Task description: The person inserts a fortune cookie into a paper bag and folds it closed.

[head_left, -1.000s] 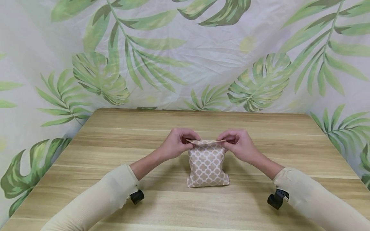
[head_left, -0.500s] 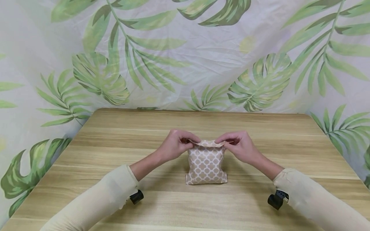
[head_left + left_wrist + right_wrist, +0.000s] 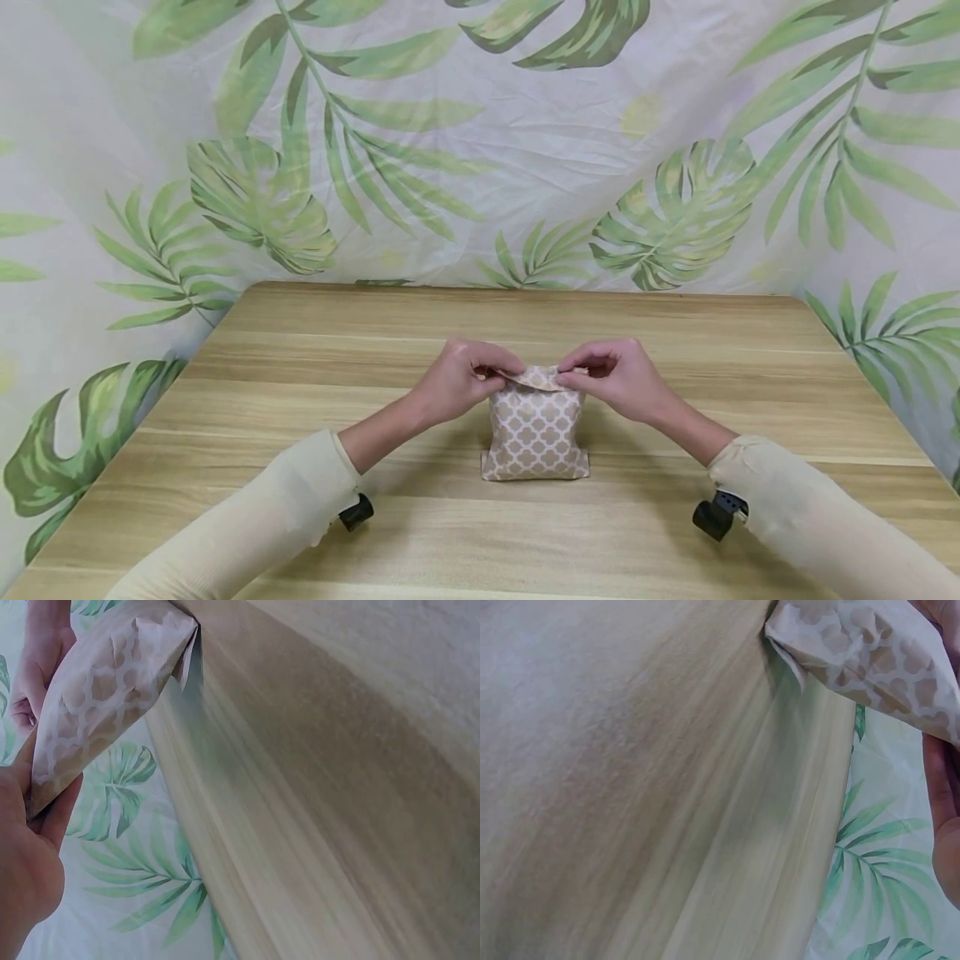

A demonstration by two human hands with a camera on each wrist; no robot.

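A tan paper bag [image 3: 536,435] with a white lattice pattern stands upright on the table, its top edge folded over toward the near side. My left hand [image 3: 459,382] pinches the left end of the fold between thumb and fingers. At the right end, my right hand [image 3: 624,380] pinches the same fold. The left wrist view shows the bag [image 3: 105,690] puffed out, with the left hand [image 3: 30,862] gripping its top edge. In the right wrist view the bag [image 3: 877,652] partly hides the right hand [image 3: 949,825]. What the bag holds is hidden.
The wood-grain table [image 3: 480,542] extends around the bag on all sides. Behind it hangs a pale cloth [image 3: 540,150] printed with green leaves. A small black camera [image 3: 356,512] sits under the left wrist, and another black camera [image 3: 714,518] under the right.
The bag's top edge has been folded further down toward the near side. The bag's base has shifted slightly away. The right fingers have moved a little inward along the fold.
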